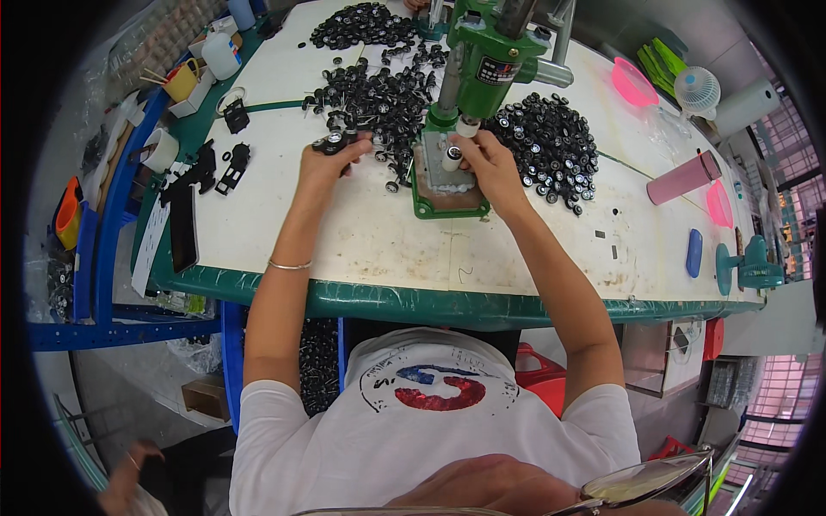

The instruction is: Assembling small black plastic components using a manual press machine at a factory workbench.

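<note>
1. White and stained, the desk [370,241] has a green rim and carries a green hand press [469,95] standing near its middle.
2. Heaps of small black wheels [551,142] lie on both sides of the press, with more spread toward the far edge.
3. At the press base, the right hand [486,163] pinches a small white cylinder part [453,157] upright between thumb and fingers, just under the press ram.
4. Left of the press, the left hand [331,159] is closed around a small black wheel assembly [334,140], held at the near edge of the left wheel heap.
5. Black plastic frames [232,168] lie on the desk further left, well apart from both hands.
6. To the right, a pink cylinder [684,178] and a blue oval case [693,253] rest near the rim.
</note>
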A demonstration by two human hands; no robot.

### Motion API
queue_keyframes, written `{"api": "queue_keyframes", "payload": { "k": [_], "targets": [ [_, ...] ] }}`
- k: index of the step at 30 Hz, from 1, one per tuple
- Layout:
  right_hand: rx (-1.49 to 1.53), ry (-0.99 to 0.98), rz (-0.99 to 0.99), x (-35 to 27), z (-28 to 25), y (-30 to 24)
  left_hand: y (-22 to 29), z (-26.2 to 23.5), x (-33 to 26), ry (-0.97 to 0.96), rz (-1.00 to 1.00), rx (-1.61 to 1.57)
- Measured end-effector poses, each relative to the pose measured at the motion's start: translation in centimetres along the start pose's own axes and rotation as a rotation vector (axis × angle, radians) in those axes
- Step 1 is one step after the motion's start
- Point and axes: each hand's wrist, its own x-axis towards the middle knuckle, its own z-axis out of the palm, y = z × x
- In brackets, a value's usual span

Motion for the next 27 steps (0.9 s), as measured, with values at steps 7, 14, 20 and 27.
{"api": "queue_keyframes", "payload": {
  "k": [7,14,20,27],
  "targets": [
    [0.275,0.203,-0.019,0.0,-4.1,-1.7,2.8,5.9,-2.2,-0.283,0.103,-0.217],
    [0.218,0.406,-0.187,1.4,-9.9,-6.2,3.8,8.7,-1.8,-0.303,0.208,-0.173],
    [0.251,0.39,-0.312,6.9,-12.2,-12.4,2.5,10.5,-0.9,-0.245,0.236,-0.265],
    [0.353,0.198,-0.295,15.1,-11.9,-23.0,3.1,10.8,-1.1,-0.298,0.202,-0.352]
  ]
}}
